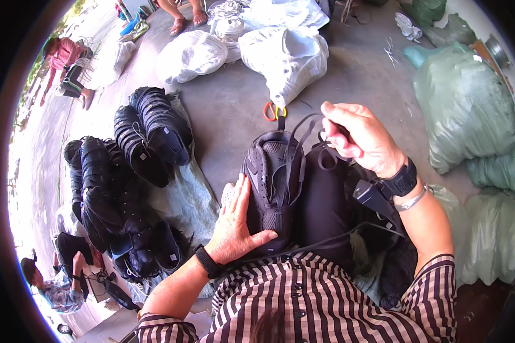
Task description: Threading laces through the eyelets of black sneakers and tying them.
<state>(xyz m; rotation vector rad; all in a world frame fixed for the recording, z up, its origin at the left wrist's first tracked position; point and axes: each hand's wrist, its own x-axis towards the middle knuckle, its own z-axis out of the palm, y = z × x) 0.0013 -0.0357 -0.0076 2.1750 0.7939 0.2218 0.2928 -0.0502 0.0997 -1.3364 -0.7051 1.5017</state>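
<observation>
A black shoe (pixel 273 171) lies sole-up on my lap. My left hand (pixel 236 224) grips its heel end, thumb across the sole. My right hand (pixel 357 137) is raised above and to the right of the shoe, fingers pinched on black laces (pixel 309 132) that run down to the shoe. Both wrists wear black bands. A pair of scissors with orange and yellow handles (pixel 274 111) lies on the concrete floor just beyond the shoe's toe.
Rows of finished black shoes (pixel 126 171) are stacked on a plastic sheet to my left. White sacks (pixel 286 54) sit ahead, green sacks (pixel 469 108) to the right. Other people sit or crouch at the far left and top.
</observation>
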